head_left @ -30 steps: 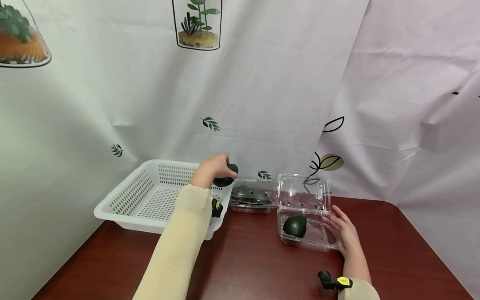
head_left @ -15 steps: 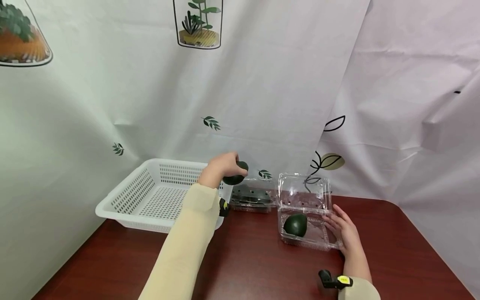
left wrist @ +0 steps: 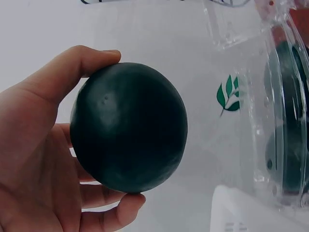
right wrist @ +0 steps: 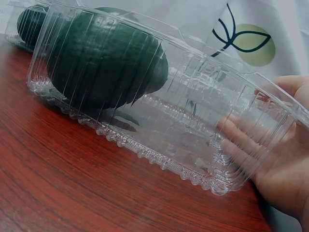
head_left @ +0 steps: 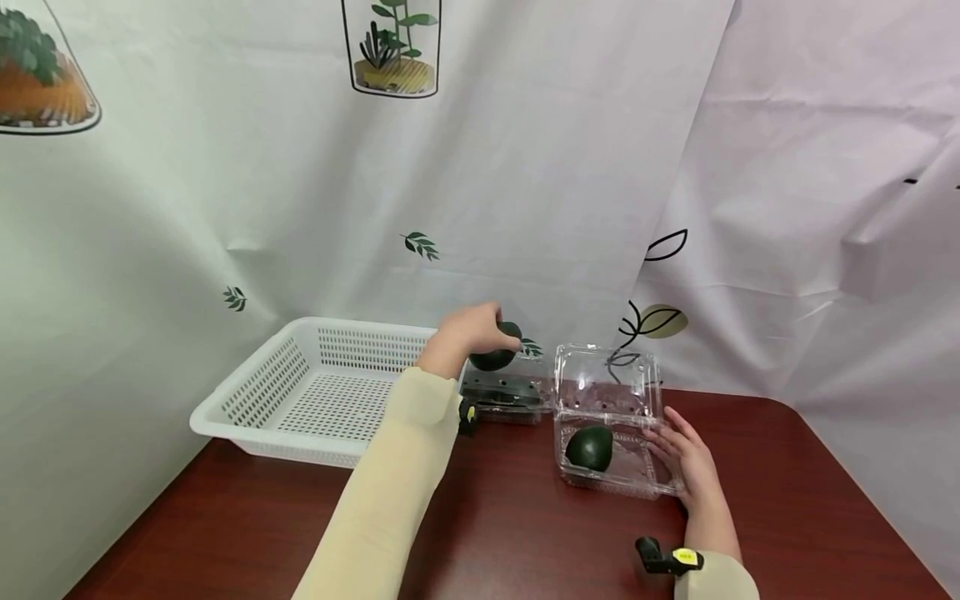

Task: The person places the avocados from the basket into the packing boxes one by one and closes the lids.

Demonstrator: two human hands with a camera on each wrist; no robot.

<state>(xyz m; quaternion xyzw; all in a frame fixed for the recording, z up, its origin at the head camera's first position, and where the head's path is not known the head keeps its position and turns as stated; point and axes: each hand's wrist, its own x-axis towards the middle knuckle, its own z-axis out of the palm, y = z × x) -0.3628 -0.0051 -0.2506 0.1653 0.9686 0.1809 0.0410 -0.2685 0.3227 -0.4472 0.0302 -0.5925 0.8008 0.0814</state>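
Observation:
My left hand [head_left: 474, 331] holds a dark green avocado [head_left: 497, 357] up in the air, to the right of the white basket. In the left wrist view, thumb and fingers span the avocado [left wrist: 129, 128] from opposite sides. A clear plastic clamshell container [head_left: 637, 483] stands with its lid raised, and another avocado [head_left: 589, 449] lies in its left half. At the container's right side rests my right hand [head_left: 693, 467], its extended fingers against the plastic. The right wrist view shows those fingers [right wrist: 241, 142] through the clear wall.
A white slatted basket [head_left: 240, 437] stands on the left of the dark red table [head_left: 517, 533]. Behind the held avocado, a closed clamshell [head_left: 504, 408] with dark green fruit sits at the back. A printed white cloth [head_left: 540, 167] hangs behind everything.
My left hand has carried the avocado rightward, from over the basket's right edge to above the closed clamshell. The right hand and the open container have stayed in place.

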